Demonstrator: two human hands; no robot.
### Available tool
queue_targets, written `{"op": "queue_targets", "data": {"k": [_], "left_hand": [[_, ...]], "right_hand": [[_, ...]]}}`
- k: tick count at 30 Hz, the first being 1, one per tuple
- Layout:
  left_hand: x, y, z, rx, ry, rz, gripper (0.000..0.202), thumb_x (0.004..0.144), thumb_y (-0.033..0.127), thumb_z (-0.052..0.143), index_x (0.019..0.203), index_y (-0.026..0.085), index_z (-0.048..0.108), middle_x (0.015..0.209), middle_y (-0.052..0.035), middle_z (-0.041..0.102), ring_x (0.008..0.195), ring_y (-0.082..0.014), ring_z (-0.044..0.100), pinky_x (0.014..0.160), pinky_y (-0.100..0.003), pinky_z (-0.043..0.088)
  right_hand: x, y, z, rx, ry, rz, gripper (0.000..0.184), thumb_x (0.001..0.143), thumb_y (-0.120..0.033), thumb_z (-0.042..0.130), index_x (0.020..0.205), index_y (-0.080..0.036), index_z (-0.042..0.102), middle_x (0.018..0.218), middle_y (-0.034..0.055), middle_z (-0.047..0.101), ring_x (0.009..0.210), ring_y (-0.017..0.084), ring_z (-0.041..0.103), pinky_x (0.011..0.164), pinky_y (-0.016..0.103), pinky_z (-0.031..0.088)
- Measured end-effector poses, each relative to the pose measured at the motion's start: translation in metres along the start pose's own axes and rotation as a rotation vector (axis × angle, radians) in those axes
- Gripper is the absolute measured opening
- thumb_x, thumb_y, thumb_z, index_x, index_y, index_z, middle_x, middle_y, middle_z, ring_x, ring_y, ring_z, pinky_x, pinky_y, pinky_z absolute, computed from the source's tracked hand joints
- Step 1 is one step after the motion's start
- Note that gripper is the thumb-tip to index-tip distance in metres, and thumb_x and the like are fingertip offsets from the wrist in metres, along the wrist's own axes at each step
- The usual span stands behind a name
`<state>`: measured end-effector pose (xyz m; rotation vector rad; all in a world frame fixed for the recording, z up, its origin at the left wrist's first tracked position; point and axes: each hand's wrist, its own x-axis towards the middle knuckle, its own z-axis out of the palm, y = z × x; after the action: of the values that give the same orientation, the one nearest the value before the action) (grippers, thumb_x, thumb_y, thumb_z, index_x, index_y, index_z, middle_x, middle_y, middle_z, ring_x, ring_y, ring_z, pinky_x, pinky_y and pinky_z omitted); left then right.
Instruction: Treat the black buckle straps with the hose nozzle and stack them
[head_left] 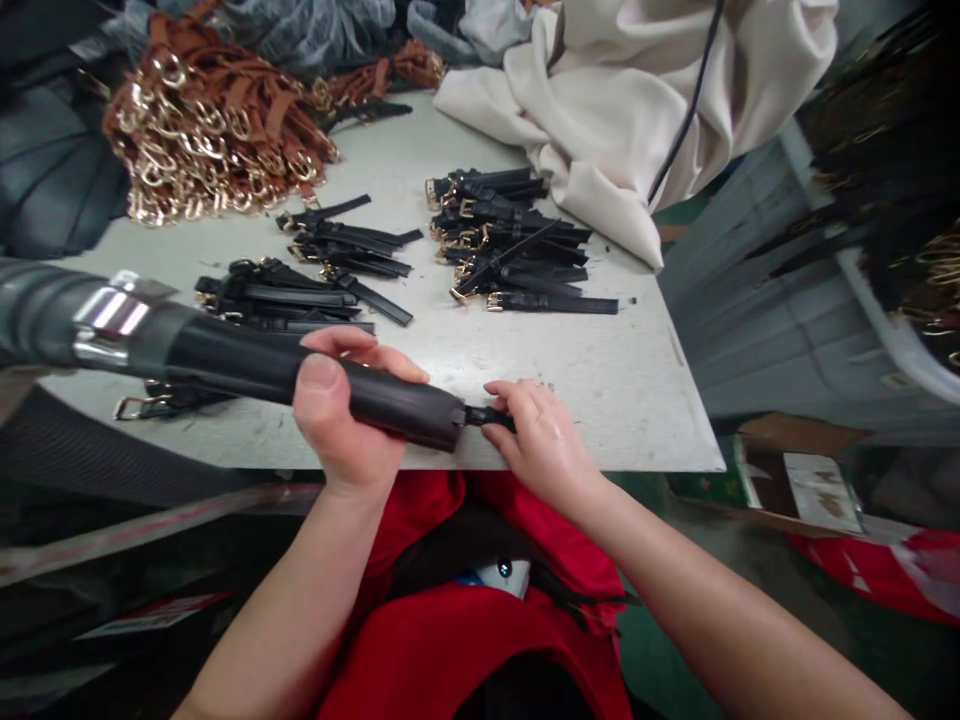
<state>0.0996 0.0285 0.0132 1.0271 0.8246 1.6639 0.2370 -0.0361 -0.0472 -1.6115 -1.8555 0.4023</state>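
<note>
My left hand (337, 410) is wrapped around a black vacuum hose nozzle (405, 405), which points right across the table's front edge. A ribbed grey hose (37, 315) joins it through a shiny metal clamp (112, 318). Just beyond the nozzle's mouth, my right hand (544, 435) pinches a short black strap (487, 414). One end of that strap reaches the nozzle opening; whether it goes inside I cannot tell. Most of the strap is hidden by my fingers. Behind the hands lie bundles of black buckle straps (517, 240), with another group of black straps (285, 295) behind the nozzle.
Brown straps with gold buckles (217, 130) are heaped at the back left of the white table (637, 390). Cream fabric (600, 110) drapes over the back right, crossed by a dark cord. Grey plastic bins (750, 250) and an open cardboard box (795, 470) stand to the right.
</note>
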Motion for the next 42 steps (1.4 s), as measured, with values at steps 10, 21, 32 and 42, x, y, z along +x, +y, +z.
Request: {"op": "queue_targets", "data": {"k": [10, 21, 32, 42], "left_hand": [[0.006, -0.001, -0.003, -0.044, 0.031, -0.032, 0.030, 0.074, 0.052, 0.059, 0.074, 0.022, 0.061, 0.049, 0.0014, 0.062, 0.044, -0.0158, 0.056, 0.047, -0.028, 0.044], [0.011, 0.003, -0.007, -0.044, 0.097, -0.035, 0.030, 0.075, 0.051, 0.059, 0.073, 0.021, 0.060, 0.048, 0.0006, 0.060, 0.043, -0.0158, 0.054, 0.046, -0.029, 0.040], [0.022, 0.003, -0.008, -0.104, 0.135, -0.073, 0.031, 0.073, 0.051, 0.060, 0.070, 0.021, 0.059, 0.048, 0.0017, 0.057, 0.042, -0.0146, 0.053, 0.045, -0.028, 0.041], [0.011, -0.004, -0.005, -0.158, 0.192, -0.109, 0.030, 0.073, 0.051, 0.060, 0.071, 0.021, 0.059, 0.048, 0.0009, 0.061, 0.043, -0.0150, 0.054, 0.044, -0.027, 0.040]], "right_hand": [[0.000, 0.001, 0.000, -0.004, -0.022, 0.016, 0.033, 0.083, -0.012, 0.055, 0.116, -0.016, 0.057, 0.094, 0.0114, 0.064, 0.091, 0.027, 0.059, 0.082, 0.043, 0.047], [-0.001, 0.003, 0.001, -0.023, 0.005, 0.016, 0.033, 0.084, -0.013, 0.052, 0.117, -0.019, 0.057, 0.095, 0.0111, 0.065, 0.092, 0.027, 0.059, 0.082, 0.045, 0.048], [-0.001, 0.001, 0.001, -0.072, 0.003, -0.010, 0.024, 0.086, -0.013, 0.054, 0.109, -0.017, 0.060, 0.093, 0.0101, 0.064, 0.090, 0.026, 0.059, 0.080, 0.041, 0.047], [-0.001, 0.002, -0.002, -0.072, -0.027, -0.043, 0.018, 0.086, -0.014, 0.052, 0.097, -0.021, 0.065, 0.087, 0.0082, 0.062, 0.087, 0.025, 0.058, 0.076, 0.042, 0.047]]}}
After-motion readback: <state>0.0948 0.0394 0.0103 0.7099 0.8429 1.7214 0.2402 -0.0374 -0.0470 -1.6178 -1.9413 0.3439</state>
